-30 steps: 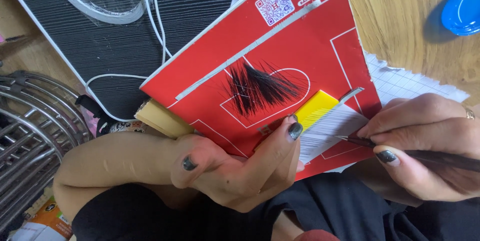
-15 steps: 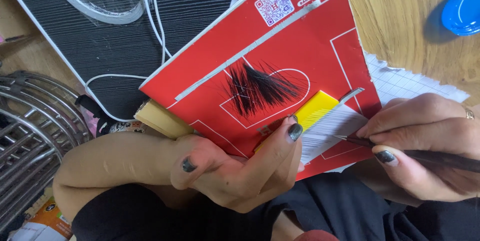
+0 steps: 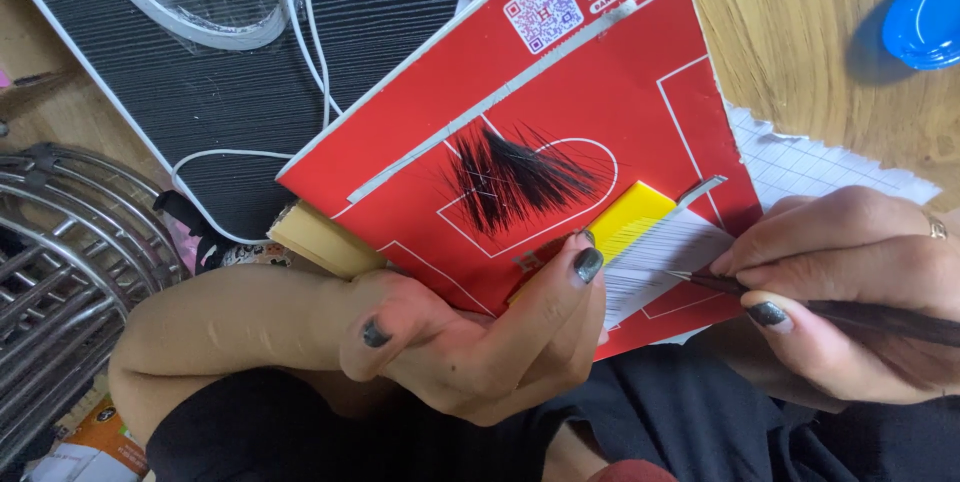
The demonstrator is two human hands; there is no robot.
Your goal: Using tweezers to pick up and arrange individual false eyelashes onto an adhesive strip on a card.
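Glossy red card [image 3: 560, 132], wood-grain tabletop [image 3: 790, 52] (matt), metal rack [image 3: 60, 242]

— Surfaces noted?
— A light wood-grain tabletop [image 3: 800, 52] upper right; a black ribbed mat [image 3: 400, 22] with white edging upper left.
— Anything else?
— A chrome wire rack [image 3: 60, 272] at left, white cables [image 3: 300, 52] across the mat. Lighting even.
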